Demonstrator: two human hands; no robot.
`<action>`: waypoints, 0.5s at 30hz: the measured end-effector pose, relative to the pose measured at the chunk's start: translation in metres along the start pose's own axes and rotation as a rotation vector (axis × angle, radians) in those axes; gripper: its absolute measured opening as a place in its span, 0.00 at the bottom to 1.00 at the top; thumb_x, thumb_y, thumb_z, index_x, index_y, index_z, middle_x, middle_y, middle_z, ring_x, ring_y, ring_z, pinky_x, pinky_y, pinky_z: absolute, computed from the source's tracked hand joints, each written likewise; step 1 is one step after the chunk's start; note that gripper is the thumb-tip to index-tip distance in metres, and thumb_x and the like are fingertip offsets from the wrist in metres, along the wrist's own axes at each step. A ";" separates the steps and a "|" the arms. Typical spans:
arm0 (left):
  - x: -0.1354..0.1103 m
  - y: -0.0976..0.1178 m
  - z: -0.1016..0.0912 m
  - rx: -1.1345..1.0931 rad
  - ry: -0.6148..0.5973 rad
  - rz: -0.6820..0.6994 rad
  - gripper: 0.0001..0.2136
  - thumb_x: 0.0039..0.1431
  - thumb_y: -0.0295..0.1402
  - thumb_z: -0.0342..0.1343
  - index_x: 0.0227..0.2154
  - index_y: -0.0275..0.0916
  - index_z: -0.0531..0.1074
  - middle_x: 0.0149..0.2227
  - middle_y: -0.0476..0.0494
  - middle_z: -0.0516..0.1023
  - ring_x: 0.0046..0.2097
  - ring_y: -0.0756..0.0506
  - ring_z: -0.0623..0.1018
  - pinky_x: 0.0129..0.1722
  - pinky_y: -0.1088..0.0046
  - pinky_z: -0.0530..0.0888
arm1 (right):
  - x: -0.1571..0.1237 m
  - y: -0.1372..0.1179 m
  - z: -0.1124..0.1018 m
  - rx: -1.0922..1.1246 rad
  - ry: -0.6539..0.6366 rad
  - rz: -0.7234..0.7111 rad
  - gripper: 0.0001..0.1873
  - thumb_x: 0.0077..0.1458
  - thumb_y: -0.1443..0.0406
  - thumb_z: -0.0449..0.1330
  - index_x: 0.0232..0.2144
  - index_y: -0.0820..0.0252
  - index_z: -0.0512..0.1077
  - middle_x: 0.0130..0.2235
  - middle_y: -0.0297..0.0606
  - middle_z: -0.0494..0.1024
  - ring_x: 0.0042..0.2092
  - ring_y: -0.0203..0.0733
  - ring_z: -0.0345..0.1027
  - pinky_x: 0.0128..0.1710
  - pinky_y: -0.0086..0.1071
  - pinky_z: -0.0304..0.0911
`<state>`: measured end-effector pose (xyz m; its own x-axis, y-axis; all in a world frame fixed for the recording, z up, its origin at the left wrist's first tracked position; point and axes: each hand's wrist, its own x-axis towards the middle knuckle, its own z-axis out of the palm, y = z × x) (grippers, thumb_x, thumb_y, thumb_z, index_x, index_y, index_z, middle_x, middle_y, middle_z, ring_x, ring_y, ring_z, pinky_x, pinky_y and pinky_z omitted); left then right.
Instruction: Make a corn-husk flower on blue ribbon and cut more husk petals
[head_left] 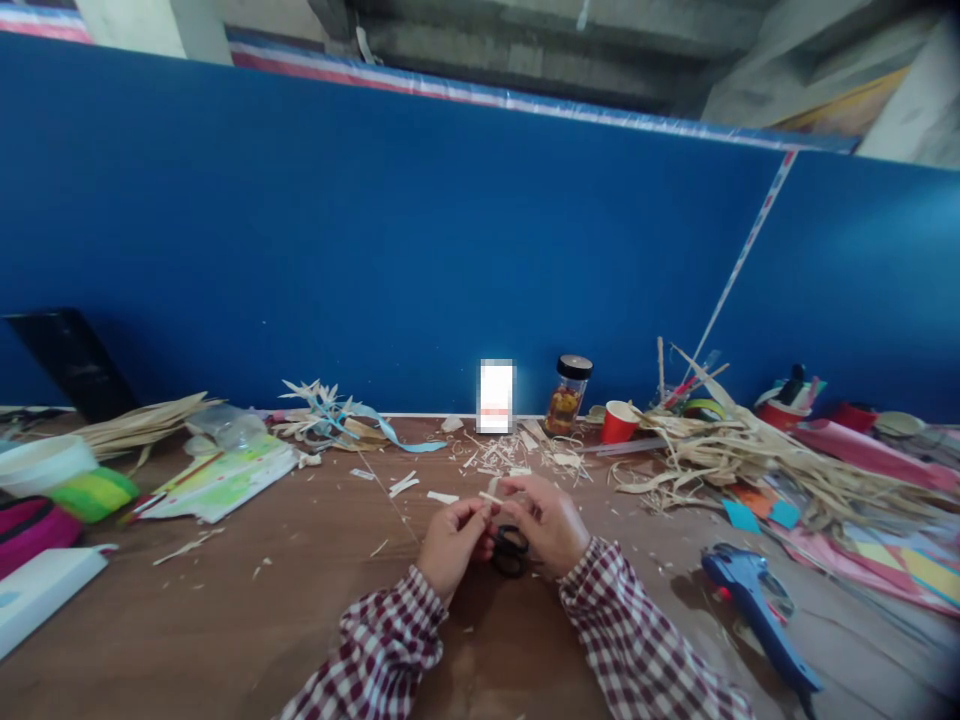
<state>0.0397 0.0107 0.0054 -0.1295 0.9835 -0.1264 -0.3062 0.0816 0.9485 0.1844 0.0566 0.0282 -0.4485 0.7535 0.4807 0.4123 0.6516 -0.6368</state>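
Note:
A small pale strip of dried plant fibre [491, 498] spans the gap between my two hands above the middle of the table. My left hand [448, 548] pinches its near end between thumb and fingers. From the other side my right hand [553, 525] has thumb and fingers closed on the strip too. Black-handled scissors [510, 552] show just below and between the hands; their blades are hidden, and I cannot tell whether they lie on the table or touch my fingers.
Shavings [499, 455] litter the brown table [315, 610] beyond my hands. A lit phone [496, 397], a dark-lidded jar [568, 400] and a red cup [619, 423] stand behind. At right are a blue glue gun [757, 600] and a husk pile [720, 450]; a painted sheet [225, 485] lies left.

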 end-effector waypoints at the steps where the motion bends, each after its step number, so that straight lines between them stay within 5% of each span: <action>1: 0.000 -0.003 0.001 0.038 -0.030 0.014 0.13 0.43 0.41 0.59 0.26 0.34 0.71 0.20 0.51 0.72 0.19 0.55 0.68 0.19 0.80 0.67 | -0.001 -0.001 0.002 0.002 -0.033 -0.009 0.10 0.51 0.65 0.55 0.38 0.58 0.69 0.36 0.36 0.74 0.28 0.34 0.63 0.29 0.28 0.61; 6: -0.001 -0.011 0.003 0.144 -0.066 0.034 0.13 0.46 0.40 0.57 0.25 0.33 0.70 0.21 0.50 0.72 0.20 0.54 0.69 0.20 0.79 0.68 | -0.002 0.003 0.003 0.019 -0.122 -0.031 0.08 0.54 0.65 0.53 0.28 0.59 0.72 0.30 0.34 0.74 0.33 0.36 0.66 0.34 0.27 0.60; 15: 0.000 -0.010 0.000 0.181 -0.075 0.060 0.13 0.47 0.40 0.56 0.26 0.33 0.72 0.20 0.50 0.71 0.20 0.53 0.68 0.20 0.79 0.66 | -0.002 0.004 0.006 -0.028 -0.093 0.018 0.11 0.55 0.63 0.52 0.30 0.57 0.74 0.30 0.34 0.77 0.32 0.36 0.68 0.33 0.27 0.60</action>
<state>0.0433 0.0097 -0.0043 -0.0695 0.9962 -0.0529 -0.1243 0.0439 0.9913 0.1819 0.0567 0.0209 -0.5119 0.7545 0.4107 0.4424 0.6413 -0.6269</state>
